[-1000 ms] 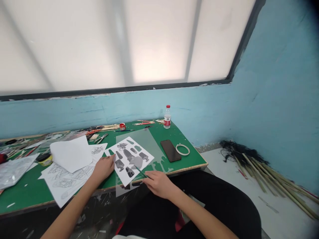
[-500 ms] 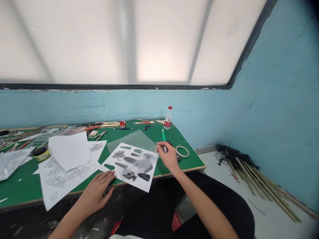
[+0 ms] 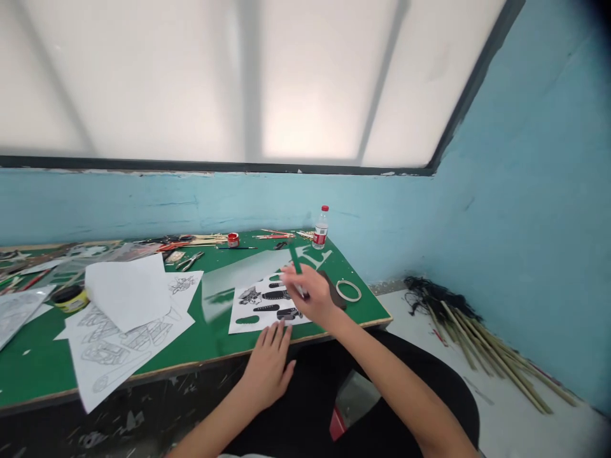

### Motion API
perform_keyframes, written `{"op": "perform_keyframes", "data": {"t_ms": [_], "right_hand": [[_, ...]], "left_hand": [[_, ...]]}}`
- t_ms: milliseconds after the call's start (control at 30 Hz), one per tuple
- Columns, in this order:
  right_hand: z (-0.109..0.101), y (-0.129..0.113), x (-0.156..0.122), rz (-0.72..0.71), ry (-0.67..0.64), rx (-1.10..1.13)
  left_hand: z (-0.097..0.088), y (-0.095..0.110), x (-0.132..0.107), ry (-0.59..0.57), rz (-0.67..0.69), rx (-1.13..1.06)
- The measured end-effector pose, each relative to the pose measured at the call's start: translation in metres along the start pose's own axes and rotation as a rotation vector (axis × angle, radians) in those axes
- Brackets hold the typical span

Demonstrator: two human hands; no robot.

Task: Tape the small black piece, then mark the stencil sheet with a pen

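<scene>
A printed sheet [image 3: 249,323] with several dark shapes lies near the table's front edge. Clear plastic film [image 3: 220,280], glossy with reflections, spreads around and behind it. My left hand [image 3: 270,362] rests with fingers stretched out at the sheet's near edge. Over the sheet's right side, my right hand [image 3: 312,296] is closed around a slim green pen-like tool [image 3: 295,259], which sticks up past the fingers. Its lower tip is hidden, so I cannot tell whether it touches the sheet. A dark flat object [image 3: 336,294] lies partly behind this hand, beside a white tape ring [image 3: 349,291].
Line-drawn papers [image 3: 126,343] and a yellow-black jar [image 3: 70,298] are at left. Pliers [image 3: 189,261], a red paint pot [image 3: 233,240] and a bottle [image 3: 321,230] stand or lie farther back. Bamboo strips [image 3: 491,346] lie on the floor at right.
The printed sheet and film have turned and shifted. My left hand has moved right along the near edge. My right hand no longer shows the clear scrap and has moved slightly left.
</scene>
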State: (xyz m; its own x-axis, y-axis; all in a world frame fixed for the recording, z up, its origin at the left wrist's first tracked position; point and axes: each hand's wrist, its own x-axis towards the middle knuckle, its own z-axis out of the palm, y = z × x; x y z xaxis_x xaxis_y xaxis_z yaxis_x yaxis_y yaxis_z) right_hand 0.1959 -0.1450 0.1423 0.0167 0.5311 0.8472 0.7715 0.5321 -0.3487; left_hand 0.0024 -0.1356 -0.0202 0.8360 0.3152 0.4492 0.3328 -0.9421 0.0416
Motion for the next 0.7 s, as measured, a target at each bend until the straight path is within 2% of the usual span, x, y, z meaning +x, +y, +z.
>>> {"op": "perform_keyframes", "data": {"t_ms": [67, 133, 233, 367, 533, 700], "right_hand": [[-0.018, 0.015, -0.042, -0.056, -0.066, -0.029], [-0.036, 0.036, -0.076, -0.049, -0.054, -0.086], [-0.055, 0.066, -0.112, 0.014, 0.002, -0.148], [-0.054, 0.085, -0.140, 0.122, 0.040, -0.147], [-0.036, 0.074, -0.151, 0.205, 0.010, -0.090], [-0.025, 0.039, -0.154, 0.152, -0.115, -0.017]], "left_hand": [[0.001, 0.015, 0.020, -0.006, 0.054, -0.045], [-0.003, 0.019, 0.034, 0.001, 0.091, -0.073], [-0.013, 0.001, 0.039, 0.036, 0.076, -0.060], [-0.035, -0.033, 0.018, 0.051, 0.122, -0.002], [-0.063, -0.043, -0.018, -0.003, 0.310, 0.021], [-0.071, -0.037, -0.038, 0.034, 0.287, 0.034]]}}
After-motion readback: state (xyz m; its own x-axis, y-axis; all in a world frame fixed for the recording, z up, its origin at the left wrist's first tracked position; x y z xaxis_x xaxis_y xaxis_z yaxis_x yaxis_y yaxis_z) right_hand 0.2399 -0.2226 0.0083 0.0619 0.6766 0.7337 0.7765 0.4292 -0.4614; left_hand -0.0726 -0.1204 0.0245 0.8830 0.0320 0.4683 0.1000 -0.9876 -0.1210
